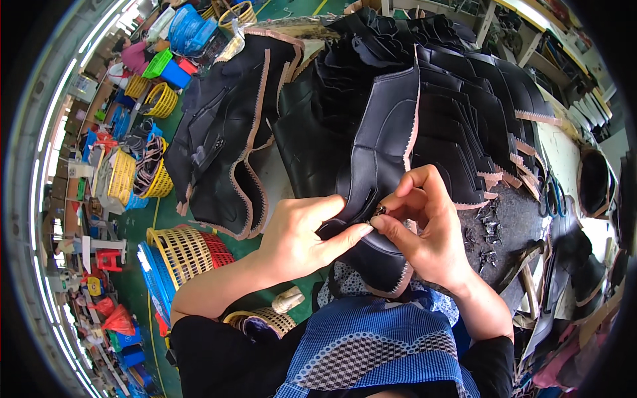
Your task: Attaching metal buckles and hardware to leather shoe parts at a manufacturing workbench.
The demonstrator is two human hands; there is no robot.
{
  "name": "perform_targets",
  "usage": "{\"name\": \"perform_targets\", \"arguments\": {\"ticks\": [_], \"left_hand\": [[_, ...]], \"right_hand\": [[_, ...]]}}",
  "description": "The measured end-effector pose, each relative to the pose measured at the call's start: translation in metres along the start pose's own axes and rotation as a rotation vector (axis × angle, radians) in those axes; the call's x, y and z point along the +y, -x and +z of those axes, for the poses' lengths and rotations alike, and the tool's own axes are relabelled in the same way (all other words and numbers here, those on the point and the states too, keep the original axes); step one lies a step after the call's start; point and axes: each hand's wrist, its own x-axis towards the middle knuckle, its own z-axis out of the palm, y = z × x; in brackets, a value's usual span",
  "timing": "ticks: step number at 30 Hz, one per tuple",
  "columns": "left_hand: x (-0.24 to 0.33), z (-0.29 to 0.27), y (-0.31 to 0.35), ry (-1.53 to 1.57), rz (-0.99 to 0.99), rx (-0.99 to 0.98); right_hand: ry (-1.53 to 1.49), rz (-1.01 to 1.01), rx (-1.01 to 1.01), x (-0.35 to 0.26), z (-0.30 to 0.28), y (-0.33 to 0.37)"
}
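Note:
A black leather boot upper (385, 132) with a pale zigzag-cut edge stands out in front of me, its lower end between my hands. My left hand (298, 232) is closed on it, thumb on top and fingers tucked behind the leather. With thumb and fingertips, my right hand (424, 229) pinches a small dark metal fitting (380, 210) against the upper. The two thumbs nearly meet there. What kind of fitting it is cannot be made out. Several similar small metal fittings (490, 229) lie on the worktable (507, 209), right of my right hand.
Stacked black uppers (458, 113) spread over the table behind and to the right. More finished-looking uppers (232, 132) lie at the left. Blue-handled scissors (552, 196) rest at the right. Yellow baskets (186, 255) stand on the green floor, lower left.

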Motion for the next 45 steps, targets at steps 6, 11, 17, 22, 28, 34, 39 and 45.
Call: {"name": "perform_targets", "arguments": {"ticks": [6, 11, 17, 22, 28, 34, 39, 45], "left_hand": [[-0.005, -0.001, 0.001, 0.101, -0.02, -0.066], [0.001, 0.005, 0.002, 0.161, 0.019, -0.05], [0.004, 0.009, 0.006, -0.063, 0.068, 0.013], [0.004, 0.017, 0.005, 0.067, 0.044, 0.14], [0.002, 0.004, 0.001, 0.018, 0.093, -0.047], [0.006, 0.017, 0.003, 0.194, 0.026, 0.098], [-0.001, 0.017, 0.001, -0.064, 0.21, 0.056], [0.003, 0.014, -0.003, 0.267, 0.096, 0.0]], "right_hand": [[-0.028, 0.067, -0.011, -0.008, -0.004, 0.002], [-0.055, 0.081, -0.024, -0.006, -0.006, 0.004], [-0.209, 0.18, 0.037, 0.002, -0.002, 0.011], [-0.237, 0.188, 0.045, 0.002, 0.001, 0.012], [-0.363, 0.287, -0.004, -0.006, -0.002, 0.01], [-0.301, 0.277, 0.005, -0.009, -0.003, 0.01], [-0.288, 0.264, 0.025, -0.008, -0.006, 0.01], [-0.353, 0.273, -0.05, -0.009, -0.011, 0.006]]}}
